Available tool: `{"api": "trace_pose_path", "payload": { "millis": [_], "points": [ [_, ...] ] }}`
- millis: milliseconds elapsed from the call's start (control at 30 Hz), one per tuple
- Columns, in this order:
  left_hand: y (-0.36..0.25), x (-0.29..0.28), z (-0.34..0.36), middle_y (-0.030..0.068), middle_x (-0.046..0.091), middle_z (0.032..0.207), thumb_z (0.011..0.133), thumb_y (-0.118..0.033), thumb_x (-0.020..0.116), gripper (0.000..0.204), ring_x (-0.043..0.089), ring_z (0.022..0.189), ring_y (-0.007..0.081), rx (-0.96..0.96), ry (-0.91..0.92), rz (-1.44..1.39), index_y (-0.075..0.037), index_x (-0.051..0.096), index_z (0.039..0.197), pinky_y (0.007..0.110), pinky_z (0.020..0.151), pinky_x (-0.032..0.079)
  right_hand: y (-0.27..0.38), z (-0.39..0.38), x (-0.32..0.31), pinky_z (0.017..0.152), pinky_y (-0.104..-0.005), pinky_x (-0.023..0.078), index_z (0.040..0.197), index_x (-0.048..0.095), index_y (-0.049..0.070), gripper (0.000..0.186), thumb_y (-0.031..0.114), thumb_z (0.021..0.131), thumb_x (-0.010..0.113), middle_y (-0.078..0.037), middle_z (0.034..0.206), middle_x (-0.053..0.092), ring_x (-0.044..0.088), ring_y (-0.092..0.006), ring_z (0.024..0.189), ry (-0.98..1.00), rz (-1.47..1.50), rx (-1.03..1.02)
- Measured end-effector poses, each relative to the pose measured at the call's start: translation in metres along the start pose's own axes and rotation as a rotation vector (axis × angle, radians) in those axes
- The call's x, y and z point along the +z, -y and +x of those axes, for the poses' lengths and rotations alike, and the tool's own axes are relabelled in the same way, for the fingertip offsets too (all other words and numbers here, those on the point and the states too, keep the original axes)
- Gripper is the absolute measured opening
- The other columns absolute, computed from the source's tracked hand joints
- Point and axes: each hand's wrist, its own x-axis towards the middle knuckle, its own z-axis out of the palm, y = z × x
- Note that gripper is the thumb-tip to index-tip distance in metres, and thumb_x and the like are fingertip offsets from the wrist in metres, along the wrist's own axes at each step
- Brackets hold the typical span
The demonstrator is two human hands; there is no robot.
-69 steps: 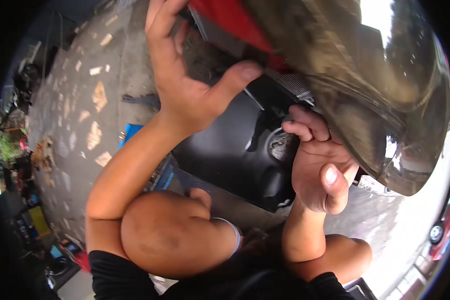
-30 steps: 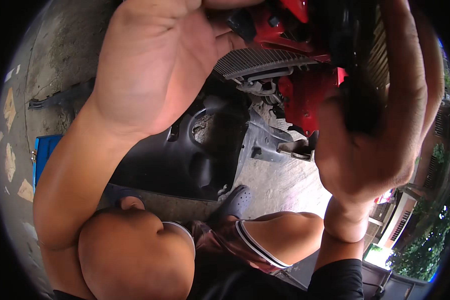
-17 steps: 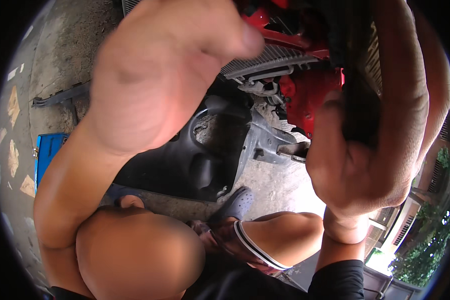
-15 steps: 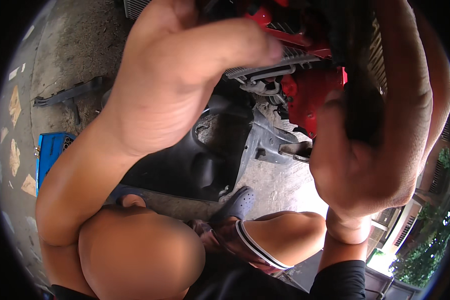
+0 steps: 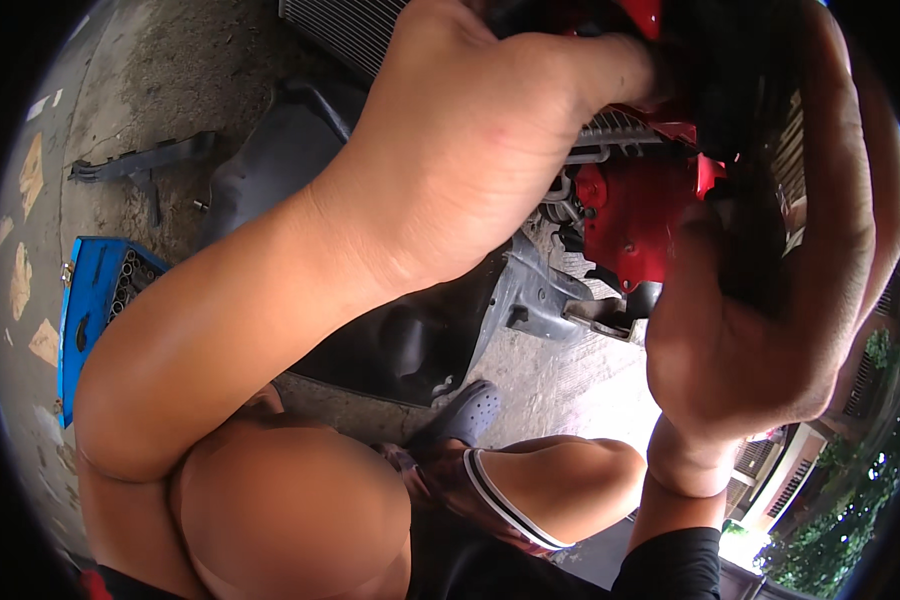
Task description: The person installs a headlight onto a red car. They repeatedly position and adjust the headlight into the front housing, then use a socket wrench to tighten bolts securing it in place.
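My right hand (image 5: 750,330) is curled around a black part (image 5: 715,80) in the upper right. Its thumb lies on the near side and its fingers wrap the far side. The part's kind cannot be made out, as it is dark and cut off by the upper edge. My left hand (image 5: 480,150) reaches up beside it, closed, with the thumb tip running in behind the dark part and the other fingers largely hidden. Just beyond both hands is the red metal body of a vehicle (image 5: 625,215), with a finned radiator (image 5: 335,30) at the top.
A large black plastic liner (image 5: 400,340) lies on the concrete floor below my left arm. Farther left are an open blue toolbox (image 5: 90,320) with sockets and a dark plastic bracket (image 5: 150,165). My shoe (image 5: 465,410) stands near the liner. Greenery (image 5: 840,520) shows at the lower right.
My left hand has moved right, toward the black part, and its thumb tip has slipped out of sight. My right hand keeps its grip, shifting slightly. More of the toolbox and liner now shows.
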Motion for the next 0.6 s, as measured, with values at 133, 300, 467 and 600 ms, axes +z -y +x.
{"api": "trace_pose_path", "payload": {
  "millis": [133,300,467,600],
  "points": [
    [-0.006,0.005,0.002,0.0152,0.073,0.127,0.093,0.008,0.069,0.047,0.073,0.111,0.0228,-0.026,-0.018,-0.038,0.006,0.055,0.139,0.036,0.102,0.058,0.001,0.002,0.002,0.119,-0.0496,0.043,0.154,0.056,-0.002,0.06,0.032,0.104,0.049,-0.021,0.15,0.06,0.057,-0.0329,0.14,0.006,-0.014,-0.006],
    [0.008,-0.02,0.008,0.0122,0.074,0.124,0.096,0.007,0.069,0.043,0.073,0.108,0.0198,0.048,0.035,-0.012,0.005,0.057,0.137,0.034,0.099,0.059,-0.002,0.01,0.0,0.12,-0.0502,0.042,0.153,0.056,-0.002,0.061,0.039,0.109,0.047,-0.02,0.149,0.061,0.058,-0.0325,0.14,-0.007,0.089,-0.001],
    [0.002,-0.002,0.006,0.0094,0.07,0.122,0.094,0.001,0.071,0.046,0.068,0.112,0.0177,0.113,0.127,0.201,0.002,0.055,0.137,0.035,0.098,0.057,-0.086,0.016,-0.027,0.121,-0.0509,0.041,0.153,0.056,-0.001,0.063,0.046,0.113,0.045,-0.02,0.148,0.063,0.058,-0.0322,0.14,-0.084,0.099,0.377],
    [0.018,0.013,-0.027,0.0126,0.063,0.128,0.091,-0.007,0.082,0.063,0.067,0.112,0.0168,0.086,0.014,0.079,-0.002,0.045,0.142,0.037,0.095,0.06,-0.149,-0.041,-0.021,0.119,-0.0427,0.041,0.155,0.057,0.004,0.059,0.046,0.115,0.047,-0.015,0.148,0.064,0.057,-0.0267,0.141,0.054,0.299,0.806]
  ]
}}
